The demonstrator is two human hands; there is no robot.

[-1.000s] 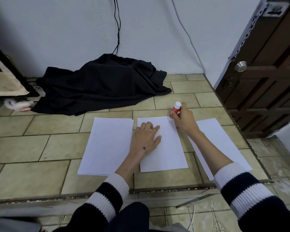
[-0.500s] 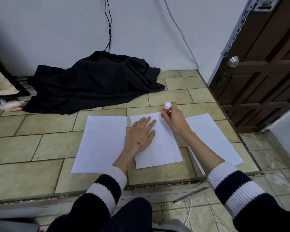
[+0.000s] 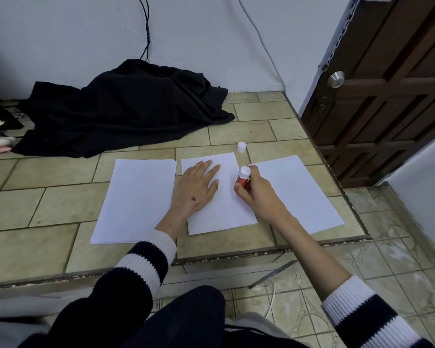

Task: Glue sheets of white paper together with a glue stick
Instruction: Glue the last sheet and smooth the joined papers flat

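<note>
The left hand (image 3: 197, 190) lies flat on the middle paper (image 3: 221, 209) to keep it from sliding. The right hand (image 3: 258, 194) grips the glue stick (image 3: 242, 180), rubbing its right edge

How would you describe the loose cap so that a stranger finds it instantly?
Start at the brown wooden door, then drop to the three white paper sheets on the tiled floor. Just beyond the middle white sheet stands the small white plastic cap, alone on bare tile, untouched.
</note>
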